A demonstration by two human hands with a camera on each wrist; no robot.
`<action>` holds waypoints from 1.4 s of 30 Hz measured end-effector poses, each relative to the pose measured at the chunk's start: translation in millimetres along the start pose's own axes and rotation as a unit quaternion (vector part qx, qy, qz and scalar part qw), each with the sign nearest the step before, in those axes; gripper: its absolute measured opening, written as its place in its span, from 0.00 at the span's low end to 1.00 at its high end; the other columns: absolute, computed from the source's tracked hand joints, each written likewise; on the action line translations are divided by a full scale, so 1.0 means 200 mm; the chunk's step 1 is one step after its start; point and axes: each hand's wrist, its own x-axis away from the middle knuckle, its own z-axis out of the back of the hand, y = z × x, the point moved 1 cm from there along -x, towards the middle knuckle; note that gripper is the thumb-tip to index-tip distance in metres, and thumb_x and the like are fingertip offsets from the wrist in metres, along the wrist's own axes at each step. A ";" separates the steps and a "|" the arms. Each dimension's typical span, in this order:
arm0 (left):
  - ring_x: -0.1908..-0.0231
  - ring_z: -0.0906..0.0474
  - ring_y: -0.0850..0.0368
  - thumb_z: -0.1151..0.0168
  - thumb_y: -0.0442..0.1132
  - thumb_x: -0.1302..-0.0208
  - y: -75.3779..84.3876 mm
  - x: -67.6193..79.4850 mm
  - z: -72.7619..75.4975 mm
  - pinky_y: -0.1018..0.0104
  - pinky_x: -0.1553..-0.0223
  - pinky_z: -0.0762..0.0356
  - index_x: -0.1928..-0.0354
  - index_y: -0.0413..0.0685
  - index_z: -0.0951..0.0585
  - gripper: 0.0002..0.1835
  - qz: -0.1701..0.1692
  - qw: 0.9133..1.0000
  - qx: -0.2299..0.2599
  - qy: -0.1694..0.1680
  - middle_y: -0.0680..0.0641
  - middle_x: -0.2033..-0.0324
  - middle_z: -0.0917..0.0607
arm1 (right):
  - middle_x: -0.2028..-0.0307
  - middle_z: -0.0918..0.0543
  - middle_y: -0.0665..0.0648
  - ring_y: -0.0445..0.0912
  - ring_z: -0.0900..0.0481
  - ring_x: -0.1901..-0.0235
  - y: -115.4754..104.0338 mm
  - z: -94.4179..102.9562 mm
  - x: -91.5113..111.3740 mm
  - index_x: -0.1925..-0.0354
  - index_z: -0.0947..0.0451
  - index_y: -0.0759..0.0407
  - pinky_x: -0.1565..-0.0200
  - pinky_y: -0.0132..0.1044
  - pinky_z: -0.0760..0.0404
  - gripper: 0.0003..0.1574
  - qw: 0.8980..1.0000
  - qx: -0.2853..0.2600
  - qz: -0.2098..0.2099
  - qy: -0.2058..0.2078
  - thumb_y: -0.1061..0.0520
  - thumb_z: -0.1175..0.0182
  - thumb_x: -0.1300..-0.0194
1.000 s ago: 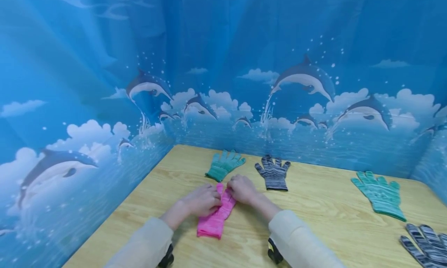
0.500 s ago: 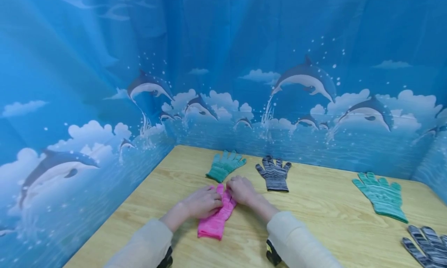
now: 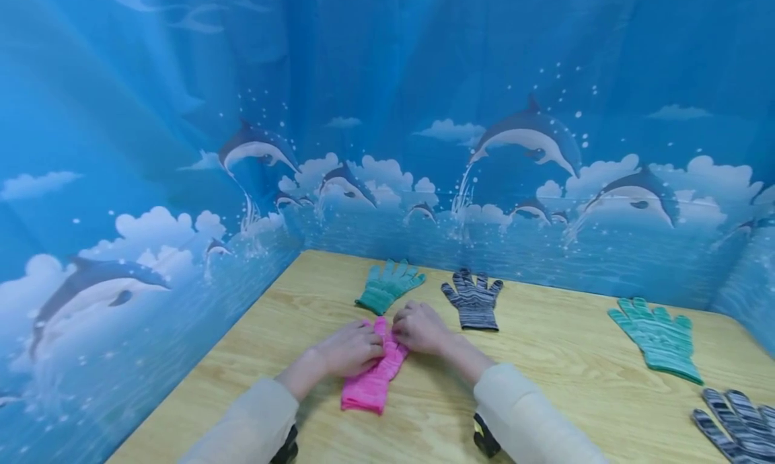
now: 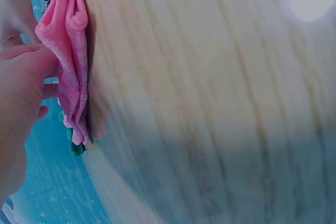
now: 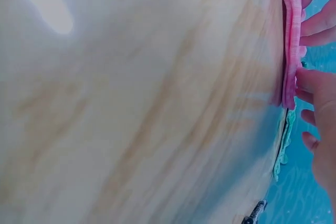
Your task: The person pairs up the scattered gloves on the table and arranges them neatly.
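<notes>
A pink knitted glove (image 3: 366, 389) lies on the wood-grain table in the head view, cuff toward me and fingers pointing away. My left hand (image 3: 351, 348) bends over its left side, fingertips pinching the fabric around the glove's fingers. On the upper right, my right hand (image 3: 419, 327) pinches the glove near its fingertips. From the left wrist view, the glove (image 4: 73, 51) looks like a low folded layer with a thumb at its edge. In the right wrist view the right thumb meets the glove (image 5: 291, 51). Both hands cover part of the glove's fingers.
A green glove (image 3: 387, 287) lies just beyond the hands, with a grey striped glove (image 3: 475, 301) to its right. Another green glove (image 3: 660, 339) and another grey striped one (image 3: 741, 423) lie at the right. A dolphin-printed curtain (image 3: 387, 114) borders the wood-grain table (image 3: 545, 383).
Both hands stay at the pink glove with only small finger movements. My right forearm has shifted slightly outward to the right. The other gloves lie as before.
</notes>
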 end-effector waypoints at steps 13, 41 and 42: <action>0.54 0.25 0.58 0.42 0.45 0.38 0.00 0.02 0.01 0.54 0.44 0.34 0.56 0.56 0.18 0.10 0.003 1.000 0.006 0.008 0.56 0.61 0.18 | 0.61 0.17 0.48 0.45 0.27 0.60 0.00 0.00 0.01 0.61 0.16 0.51 0.62 0.38 0.30 0.10 0.998 -0.020 -0.021 -0.047 0.51 0.38 0.41; 0.59 0.23 0.56 0.37 0.46 0.43 -0.12 0.24 0.01 0.51 0.49 0.30 0.69 0.55 0.15 0.05 0.031 0.997 0.043 0.060 0.54 0.65 0.16 | 0.57 0.17 0.47 0.42 0.26 0.56 -0.17 0.04 -0.05 0.58 0.17 0.49 0.51 0.32 0.30 0.12 0.983 -0.032 0.170 -0.054 0.49 0.39 0.41; 0.59 0.23 0.57 0.36 0.46 0.44 -0.12 0.24 0.00 0.52 0.50 0.30 0.69 0.56 0.15 0.05 0.031 0.997 0.038 0.059 0.55 0.66 0.16 | 0.57 0.17 0.46 0.42 0.26 0.56 -0.18 0.04 -0.05 0.58 0.17 0.48 0.53 0.31 0.30 0.12 0.983 -0.026 0.173 -0.054 0.49 0.39 0.41</action>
